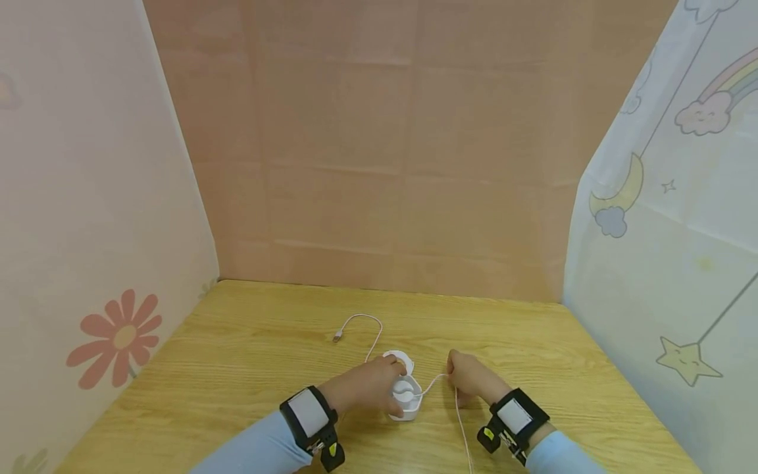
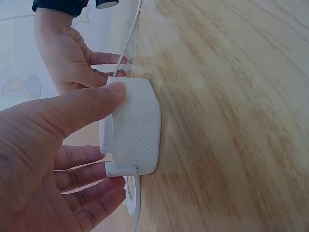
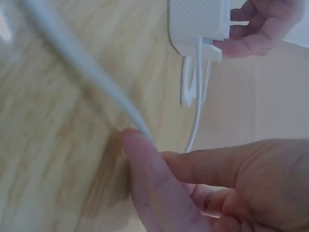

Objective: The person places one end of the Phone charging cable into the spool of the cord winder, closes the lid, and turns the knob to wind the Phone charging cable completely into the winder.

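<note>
A white case (image 1: 406, 409) with a round hub inside and a ring-shaped part (image 1: 401, 359) at its far end lies on the table. My left hand (image 1: 370, 385) grips it from the left; in the left wrist view the thumb presses the near end of the textured white case (image 2: 137, 130), fingers on the other side. My right hand (image 1: 474, 378) pinches the white cable (image 1: 435, 380) to the right of the case, between thumb and fingers. In the right wrist view the cable (image 3: 197, 111) runs from the case (image 3: 200, 26) to that pinch and past it.
A USB plug (image 1: 337, 336) on a curved stretch of cable lies on the wooden table (image 1: 266, 322) beyond my left hand. From my right hand, cable trails to the near edge of the view. Patterned panels stand left and right, a brown one (image 1: 385, 164) behind.
</note>
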Demonstrator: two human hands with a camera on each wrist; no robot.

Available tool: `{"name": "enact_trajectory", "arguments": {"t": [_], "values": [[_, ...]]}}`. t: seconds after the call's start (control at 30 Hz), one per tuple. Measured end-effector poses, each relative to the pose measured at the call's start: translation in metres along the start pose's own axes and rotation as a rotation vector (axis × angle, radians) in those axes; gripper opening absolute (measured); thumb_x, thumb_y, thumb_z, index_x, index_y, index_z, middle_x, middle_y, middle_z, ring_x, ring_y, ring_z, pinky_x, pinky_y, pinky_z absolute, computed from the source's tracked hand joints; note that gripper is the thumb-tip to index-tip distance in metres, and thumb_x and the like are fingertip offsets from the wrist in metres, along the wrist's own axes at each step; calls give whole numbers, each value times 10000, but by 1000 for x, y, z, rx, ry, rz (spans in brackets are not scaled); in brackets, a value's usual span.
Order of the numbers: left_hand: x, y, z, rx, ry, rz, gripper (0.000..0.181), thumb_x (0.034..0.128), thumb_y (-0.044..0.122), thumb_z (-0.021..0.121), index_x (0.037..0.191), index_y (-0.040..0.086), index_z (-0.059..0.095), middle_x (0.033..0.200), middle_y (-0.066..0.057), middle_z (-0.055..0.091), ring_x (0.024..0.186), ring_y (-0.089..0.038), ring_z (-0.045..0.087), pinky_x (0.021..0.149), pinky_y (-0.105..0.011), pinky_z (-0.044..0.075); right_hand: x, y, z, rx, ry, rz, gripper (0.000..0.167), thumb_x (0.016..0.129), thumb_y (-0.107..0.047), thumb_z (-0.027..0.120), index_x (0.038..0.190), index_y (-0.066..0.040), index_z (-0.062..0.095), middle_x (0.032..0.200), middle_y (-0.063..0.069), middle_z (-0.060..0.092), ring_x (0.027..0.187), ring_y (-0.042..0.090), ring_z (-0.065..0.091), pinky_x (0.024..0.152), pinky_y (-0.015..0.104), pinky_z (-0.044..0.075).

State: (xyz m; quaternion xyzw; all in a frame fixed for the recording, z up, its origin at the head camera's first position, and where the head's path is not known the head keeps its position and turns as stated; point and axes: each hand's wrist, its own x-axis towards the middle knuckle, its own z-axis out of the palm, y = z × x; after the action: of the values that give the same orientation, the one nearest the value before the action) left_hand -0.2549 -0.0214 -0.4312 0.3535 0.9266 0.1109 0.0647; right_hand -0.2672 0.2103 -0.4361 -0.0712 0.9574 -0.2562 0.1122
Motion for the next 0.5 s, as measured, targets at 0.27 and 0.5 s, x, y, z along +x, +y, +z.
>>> {"name": "enact_trajectory", "arguments": {"t": [0.27, 0.5], "values": [[1, 1, 0, -6, 4, 1, 645, 730, 457, 810, 1239, 125, 594, 1187, 25, 564, 960, -62, 518, 801, -197, 467, -3, -3, 0, -44, 5, -14, 147, 868, 68, 594, 891, -19, 478, 756, 96, 508, 526, 167, 537, 474, 272, 461], [1, 0, 0, -36, -6, -18, 637, 726, 448, 817, 1234, 131, 596, 1168, 31, 564, 931, -57, 514, 778, -201, 469, -26, -26, -10, -301, 30, -138, 207, 824, -22, 721, 899, -19, 528, 827, 111, 557, 698, 210, 538, 615, 358, 483]]}}
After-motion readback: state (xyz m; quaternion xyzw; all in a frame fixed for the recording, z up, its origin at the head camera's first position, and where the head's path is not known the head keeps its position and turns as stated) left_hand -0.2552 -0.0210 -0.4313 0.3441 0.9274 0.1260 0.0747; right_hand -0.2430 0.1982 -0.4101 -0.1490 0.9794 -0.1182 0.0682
